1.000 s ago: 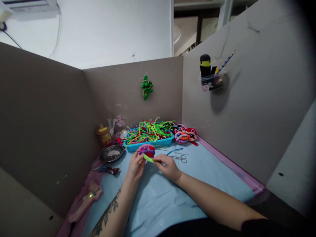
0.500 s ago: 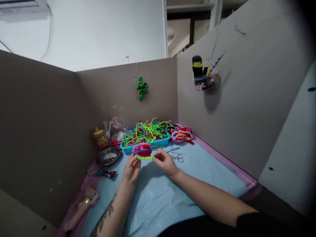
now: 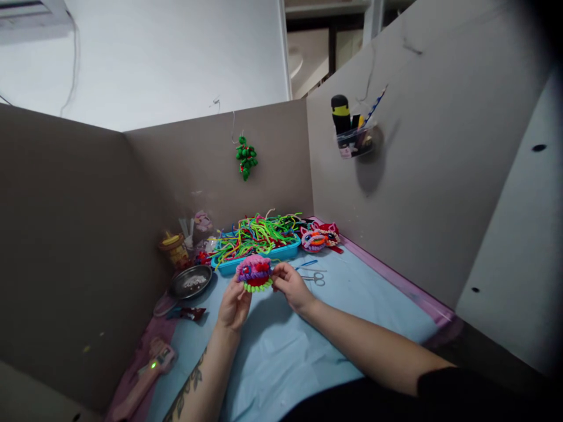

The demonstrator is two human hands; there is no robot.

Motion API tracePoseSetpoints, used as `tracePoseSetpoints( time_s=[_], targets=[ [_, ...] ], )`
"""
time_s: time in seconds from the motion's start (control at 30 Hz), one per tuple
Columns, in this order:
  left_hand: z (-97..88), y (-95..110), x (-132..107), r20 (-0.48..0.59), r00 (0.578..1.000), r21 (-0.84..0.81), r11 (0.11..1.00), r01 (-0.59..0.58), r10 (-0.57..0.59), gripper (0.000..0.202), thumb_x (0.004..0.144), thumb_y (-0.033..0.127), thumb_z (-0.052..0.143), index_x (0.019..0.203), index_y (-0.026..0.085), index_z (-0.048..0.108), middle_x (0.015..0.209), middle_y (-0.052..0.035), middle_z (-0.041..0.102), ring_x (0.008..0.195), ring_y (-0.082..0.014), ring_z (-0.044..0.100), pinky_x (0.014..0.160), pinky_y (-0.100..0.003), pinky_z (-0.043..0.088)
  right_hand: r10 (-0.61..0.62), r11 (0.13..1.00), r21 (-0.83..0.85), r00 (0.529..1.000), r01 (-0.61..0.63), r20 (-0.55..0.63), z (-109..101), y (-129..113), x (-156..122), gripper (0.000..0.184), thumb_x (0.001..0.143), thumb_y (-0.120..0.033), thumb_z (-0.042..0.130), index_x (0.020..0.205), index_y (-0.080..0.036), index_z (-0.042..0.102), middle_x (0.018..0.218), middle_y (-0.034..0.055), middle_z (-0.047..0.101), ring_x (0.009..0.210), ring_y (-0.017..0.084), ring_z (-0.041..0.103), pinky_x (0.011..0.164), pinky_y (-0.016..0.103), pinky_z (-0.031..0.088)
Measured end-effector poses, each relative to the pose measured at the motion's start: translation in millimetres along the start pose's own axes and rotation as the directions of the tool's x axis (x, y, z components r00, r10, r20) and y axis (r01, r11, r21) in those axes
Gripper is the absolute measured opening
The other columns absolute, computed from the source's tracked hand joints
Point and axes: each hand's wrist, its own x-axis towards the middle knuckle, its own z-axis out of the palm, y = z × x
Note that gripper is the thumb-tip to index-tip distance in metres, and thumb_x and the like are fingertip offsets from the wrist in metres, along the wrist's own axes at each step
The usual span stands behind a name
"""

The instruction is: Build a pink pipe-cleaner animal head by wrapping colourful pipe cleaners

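Note:
I hold a small pipe-cleaner craft piece [image 3: 254, 272], pink, purple and red with a curled lime-green strip along its lower edge, above the light blue table cover [image 3: 285, 351]. My left hand [image 3: 234, 305] grips it from below and the left, fingers closed on it. My right hand [image 3: 290, 285] pinches its right side. A blue tray [image 3: 281, 253] heaped with bright pipe cleaners lies just behind the piece.
Small scissors [image 3: 314, 278] lie right of my hands. Finished pipe-cleaner masks [image 3: 319, 237] sit by the right wall. A metal dish [image 3: 190, 282], a yellow-lidded jar [image 3: 173, 249] and a pink glue gun [image 3: 147, 375] are at the left. Brown partition walls enclose the desk.
The lime-green strip, which stuck out to the right, now curls under the piece. My right hand has moved in close against its right side. The camera view has shifted slightly.

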Motion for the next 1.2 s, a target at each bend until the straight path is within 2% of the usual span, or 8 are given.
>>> tracePoseSetpoints(
  time_s=[0.33,0.63,0.8,0.97,1.2],
  targets=[
    [0.5,-1.0,-1.6,0.061,0.998,0.014,1.000,0.003,-0.004,0.058,0.060,0.006,0.067,0.114,0.022,0.056,0.092,-0.0035,0.067,0.088,-0.0167,0.064,0.080,-0.023,0.050,0.044,0.998,0.041,0.999,-0.045,0.023,-2.8,1.5,-0.1,0.024,0.070,-0.031,0.066,0.083,-0.021,0.048,0.066,-0.0047,0.054,0.055,0.009,0.052,0.049,0.020,0.042],
    [-1.2,-1.5,-0.5,0.049,0.999,-0.010,1.000,0.023,-0.022,0.053,0.061,0.004,0.065,0.111,0.021,0.059,0.096,-0.0040,0.067,0.091,-0.0163,0.063,0.081,-0.023,0.050,0.169,0.939,0.295,0.984,-0.178,0.056,4.7,-8.4,-2.5,0.043,0.066,-0.028,0.072,0.101,-0.024,0.048,0.076,-0.0020,0.062,0.065,0.012,0.059,0.062,0.026,0.048],
    [-5.1,-5.4,2.6,0.066,0.997,-0.038,0.998,0.051,-0.048,0.055,0.063,0.003,0.064,0.115,0.018,0.055,0.101,-0.0058,0.066,0.089,-0.0139,0.063,0.082,-0.022,0.049,0.217,0.905,0.368,0.976,-0.213,0.030,4.1,-11.2,-1.3,0.038,0.064,-0.027,0.074,0.095,-0.025,0.051,0.076,-0.0035,0.064,0.066,0.011,0.059,0.060,0.023,0.048],
    [-6.9,-9.0,5.5,0.019,0.999,-0.067,0.996,0.052,-0.050,0.053,0.067,0.000,0.060,0.117,0.017,0.053,0.098,-0.0058,0.067,0.085,-0.0127,0.064,0.079,-0.021,0.050,0.261,0.891,0.384,0.965,-0.242,0.004,1.7,-6.0,0.6,0.035,0.062,-0.025,0.075,0.088,-0.025,0.052,0.069,-0.0052,0.063,0.060,0.010,0.058,0.056,0.022,0.047],
    [-1.5,-11.7,7.7,-0.105,0.992,-0.119,0.991,0.058,-0.071,0.037,0.071,-0.003,0.053,0.104,0.013,0.060,0.088,-0.0064,0.068,0.078,-0.0134,0.065,0.072,-0.021,0.053,0.286,0.880,0.405,0.958,-0.248,-0.034,5.0,-3.6,-1.3,0.032,0.062,-0.022,0.073,0.084,-0.024,0.050,0.063,-0.0060,0.061,0.056,0.009,0.056,0.053,0.021,0.045]
  ],
)
